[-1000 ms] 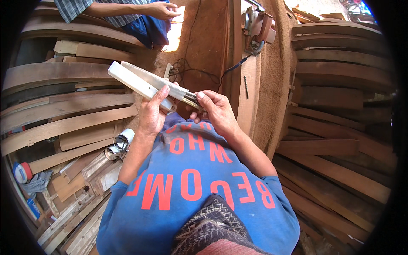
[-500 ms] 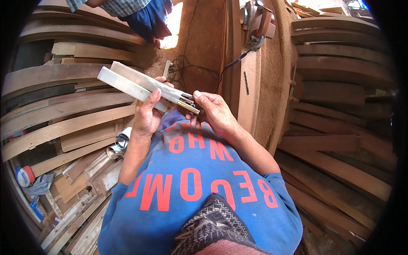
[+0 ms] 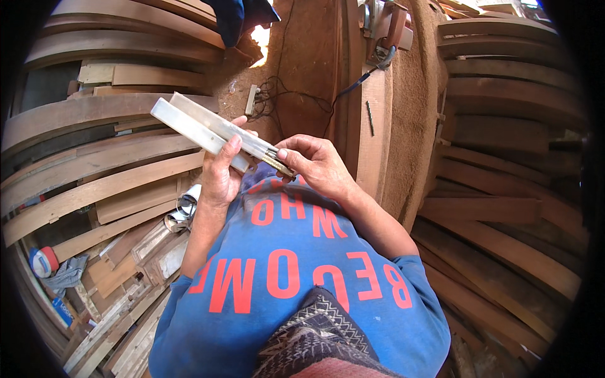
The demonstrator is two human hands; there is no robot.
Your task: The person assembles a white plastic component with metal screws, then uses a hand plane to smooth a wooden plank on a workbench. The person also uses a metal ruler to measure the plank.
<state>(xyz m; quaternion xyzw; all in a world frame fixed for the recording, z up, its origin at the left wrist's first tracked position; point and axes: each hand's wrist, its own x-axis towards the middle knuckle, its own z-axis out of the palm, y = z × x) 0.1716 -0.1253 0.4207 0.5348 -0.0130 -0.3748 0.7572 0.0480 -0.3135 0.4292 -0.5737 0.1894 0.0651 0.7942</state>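
the left hand (image 3: pixel 218 176) is closed around a pale case, thumb laid along the top and fingers wrapped beneath, a couple of fingertips showing past the far side. the case is in two long narrow parts side by side: a white half (image 3: pixel 196 134) nearer the body and a cloudy sleeve (image 3: pixel 222 124) just beyond it. both slant from upper left down toward the right hand (image 3: pixel 322 169), in front of the chest.

the sleeve holds a bundle of metal bits (image 3: pixel 277 165), some grey, some brassy, their ends poking out of its right end. the right hand is drawn in, its thumb tip against those ends, forefinger bent above; the other fingertips are hidden, so i cannot tell whether it pinches a single bit.

both forearms rise from the lower edge and lean inward, elbows out, over a blue shirt (image 3: pixel 302 242). the left palm is turned partly up, the right hand shows its back.

to the right, a loose dark bit (image 3: pixel 370 118) lies on a plank (image 3: pixel 373 151), well apart from the hands. a power tool (image 3: pixel 389 31) sits farther up, its cable (image 3: pixel 354 87) trailing left.
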